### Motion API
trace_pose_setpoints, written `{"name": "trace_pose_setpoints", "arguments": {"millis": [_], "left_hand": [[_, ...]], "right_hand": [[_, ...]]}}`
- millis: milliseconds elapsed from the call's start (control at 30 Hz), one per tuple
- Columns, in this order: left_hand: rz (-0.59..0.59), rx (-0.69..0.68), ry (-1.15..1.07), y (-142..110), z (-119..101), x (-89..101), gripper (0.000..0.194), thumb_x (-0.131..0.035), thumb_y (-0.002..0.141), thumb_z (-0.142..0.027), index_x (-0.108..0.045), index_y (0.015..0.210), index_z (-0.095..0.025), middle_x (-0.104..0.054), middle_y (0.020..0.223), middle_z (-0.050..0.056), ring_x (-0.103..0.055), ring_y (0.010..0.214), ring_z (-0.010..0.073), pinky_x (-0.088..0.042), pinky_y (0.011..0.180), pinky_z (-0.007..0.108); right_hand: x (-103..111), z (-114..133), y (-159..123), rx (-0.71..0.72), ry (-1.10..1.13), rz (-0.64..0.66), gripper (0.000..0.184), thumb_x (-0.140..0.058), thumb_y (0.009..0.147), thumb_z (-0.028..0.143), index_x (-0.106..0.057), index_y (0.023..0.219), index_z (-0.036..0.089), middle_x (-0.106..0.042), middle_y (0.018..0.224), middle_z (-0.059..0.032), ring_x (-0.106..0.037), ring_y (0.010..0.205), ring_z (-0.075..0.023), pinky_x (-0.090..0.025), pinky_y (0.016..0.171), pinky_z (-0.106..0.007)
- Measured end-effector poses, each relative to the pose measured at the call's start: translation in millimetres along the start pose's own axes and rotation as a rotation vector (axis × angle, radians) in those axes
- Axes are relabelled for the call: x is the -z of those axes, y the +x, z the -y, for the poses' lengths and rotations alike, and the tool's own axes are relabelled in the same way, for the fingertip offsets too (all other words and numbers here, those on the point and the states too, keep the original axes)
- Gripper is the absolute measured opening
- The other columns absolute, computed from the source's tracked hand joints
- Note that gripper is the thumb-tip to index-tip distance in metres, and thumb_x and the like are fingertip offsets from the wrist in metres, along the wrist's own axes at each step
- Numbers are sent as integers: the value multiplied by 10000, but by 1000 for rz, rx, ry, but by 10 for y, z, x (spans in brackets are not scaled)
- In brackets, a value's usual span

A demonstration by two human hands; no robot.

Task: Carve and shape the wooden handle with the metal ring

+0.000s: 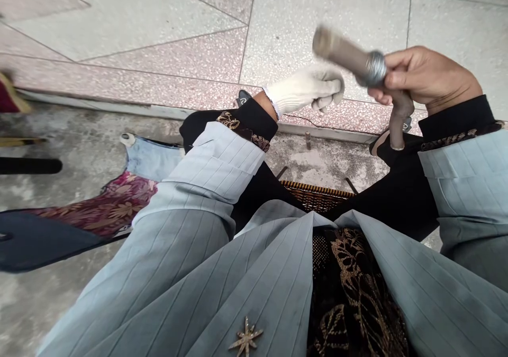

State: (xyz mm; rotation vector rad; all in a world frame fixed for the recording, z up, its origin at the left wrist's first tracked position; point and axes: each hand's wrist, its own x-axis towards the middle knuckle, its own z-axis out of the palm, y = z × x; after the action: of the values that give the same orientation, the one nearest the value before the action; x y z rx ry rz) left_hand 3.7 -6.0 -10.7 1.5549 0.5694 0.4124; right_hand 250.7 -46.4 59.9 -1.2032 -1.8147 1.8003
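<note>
Illumination moderately bright, even and diffuse; its source lies out of view. Shadows are faint and soft-edged, without strong glare. The tiled floor [317,18] beyond the hands and the gloved left hand [305,90] appear palest; black cloth [262,188] nearer the body loses detail. Motion blur softens the wooden handle [345,55] at the right hand [432,76] and the glove's fingertips. Wide-angle stretching and smearing mark the far-left edge.
</note>
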Motion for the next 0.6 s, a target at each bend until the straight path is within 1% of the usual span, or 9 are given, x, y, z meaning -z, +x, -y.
{"name": "trace_pose_setpoints", "arguments": {"millis": [67,133,200,233,300,367,433,533,600], "left_hand": [[-2,-12,-9,6,13,-14,275,-524,975,-298,-624,774,-139,-495,596,-1,-412,513,83,-318,533,238],[24,-13,-27,25,48,-35,254,-519,968,-279,-614,785,-131,-478,600,1,-403,515,86,-308,514,229],[75,-6,-21,48,82,-60,220,-493,960,-244,-611,817,-126,-462,612,-2,-394,515,88,-294,496,220],[97,6,5,55,91,-71,203,-490,953,-237,-606,828,-127,-457,619,-5,-392,515,87,-291,494,217],[111,41,110,60,87,-86,194,-509,944,-270,-588,825,-138,-454,636,-11,-391,517,84,-298,508,214],[100,60,264,52,59,-86,228,-525,938,-326,-576,807,-147,-459,649,-10,-400,529,85,-304,531,221],[102,56,396,45,27,-73,228,-531,921,-328,-583,792,-146,-474,652,-3,-416,547,94,-299,548,234],[110,37,492,46,1,-49,191,-540,884,-293,-611,789,-143,-506,651,9,-437,572,112,-293,566,253],[129,36,481,49,0,-48,182,-539,874,-288,-630,808,-145,-540,677,18,-455,603,122,-308,583,256]], "right_hand": [[-15,-28,36,135,130,-190,163,-682,878,370,-668,919,213,-542,803,-20,-452,665,-143,-381,634,-301],[-33,-69,106,161,189,-324,181,-674,878,405,-626,869,231,-552,829,-26,-456,679,-157,-403,686,-325],[-50,-106,185,102,139,-461,203,-657,882,408,-595,820,226,-566,829,-36,-464,681,-162,-415,696,-333],[-56,-120,221,37,49,-534,188,-649,882,377,-591,807,215,-566,807,-41,-470,672,-162,-414,680,-331],[-62,-142,278,-117,-260,-636,109,-648,851,282,-609,810,189,-566,765,-48,-486,669,-164,-397,657,-323],[-54,-155,308,-229,-610,-592,79,-643,820,245,-643,849,171,-580,761,-58,-502,699,-177,-373,660,-323],[-33,-166,316,-280,-842,-428,153,-628,831,298,-671,898,167,-616,816,-78,-516,741,-193,-363,669,-332],[19,-203,308,-366,-964,-173,253,-620,837,389,-703,939,173,-660,890,-94,-548,758,-214,-383,665,-351],[55,-250,300,-378,-957,-44,308,-650,818,452,-729,969,196,-681,914,-87,-579,781,-234,-423,686,-372]]}}
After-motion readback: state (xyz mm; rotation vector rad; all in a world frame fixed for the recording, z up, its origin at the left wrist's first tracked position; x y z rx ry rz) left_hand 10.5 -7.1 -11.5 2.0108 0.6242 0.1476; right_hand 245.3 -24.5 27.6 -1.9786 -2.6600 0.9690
